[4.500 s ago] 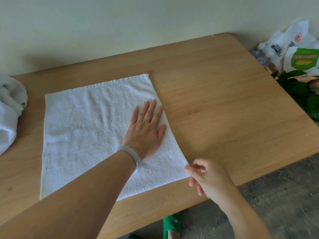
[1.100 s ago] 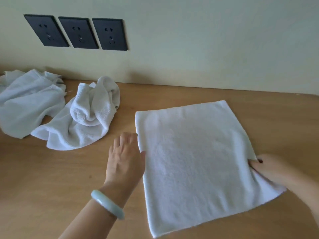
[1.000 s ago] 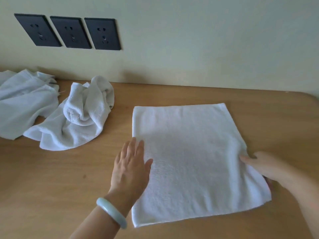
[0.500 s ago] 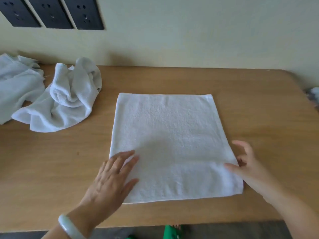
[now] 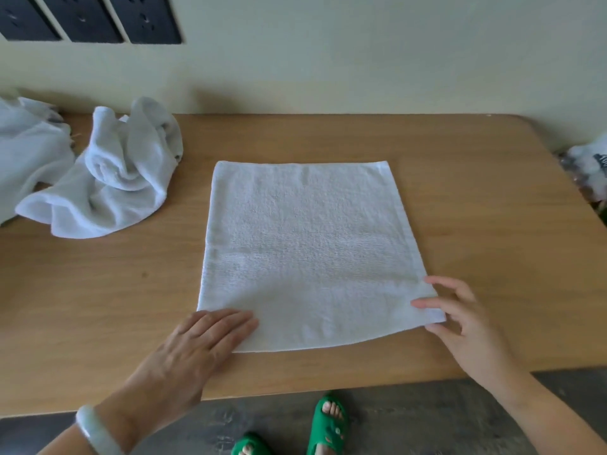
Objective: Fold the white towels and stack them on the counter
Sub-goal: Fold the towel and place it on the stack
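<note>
Fingers of the left hand point(image 5: 193, 349) lie straight and together on one towel point(image 5: 305, 251) corner; fingers of the right hand point(image 5: 466, 326), spread apart, touch the next corner.

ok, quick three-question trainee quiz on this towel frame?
1. True or false: the left hand lies flat on the near-left corner of the spread towel.
2. The crumpled towels lie: A) left of the spread towel, B) right of it, C) on top of it.
3. Fill in: the bracelet is on the ___ wrist.
Key: 1 true; 2 A; 3 left.
</note>
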`<control>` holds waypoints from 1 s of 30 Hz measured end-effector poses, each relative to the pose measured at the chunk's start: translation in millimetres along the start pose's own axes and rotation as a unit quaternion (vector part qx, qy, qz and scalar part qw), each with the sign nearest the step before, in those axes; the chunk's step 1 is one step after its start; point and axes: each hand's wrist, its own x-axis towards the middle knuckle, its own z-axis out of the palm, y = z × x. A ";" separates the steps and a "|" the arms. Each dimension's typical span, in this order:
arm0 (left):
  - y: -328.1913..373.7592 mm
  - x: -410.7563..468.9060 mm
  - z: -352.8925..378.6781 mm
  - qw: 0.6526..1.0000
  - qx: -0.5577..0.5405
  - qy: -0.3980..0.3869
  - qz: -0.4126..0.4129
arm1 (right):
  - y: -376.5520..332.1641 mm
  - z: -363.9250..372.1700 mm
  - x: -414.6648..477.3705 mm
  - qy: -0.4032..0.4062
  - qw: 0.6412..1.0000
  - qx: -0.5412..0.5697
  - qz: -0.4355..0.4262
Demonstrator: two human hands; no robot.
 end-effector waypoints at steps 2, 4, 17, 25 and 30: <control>-7.5 1.2 -1.6 1.000 -0.011 -0.006 -0.027 | -3.9 2.6 4.8 0.054 0.998 0.013 0.011; -14.1 3.7 -1.5 0.998 -0.034 0.012 -0.050 | -12.6 0.5 8.8 0.085 0.995 0.044 0.037; -12.7 16.1 18.7 0.976 -0.086 0.190 -0.061 | -9.6 -9.6 11.8 0.048 0.947 0.282 0.144; -19.8 17.2 15.2 0.959 -0.177 0.199 -0.095 | -14.5 -10.4 23.9 0.086 0.931 0.321 0.152; -24.8 15.4 4.8 0.965 -0.174 0.191 -0.041 | -17.8 -12.8 26.6 0.078 0.936 0.313 0.140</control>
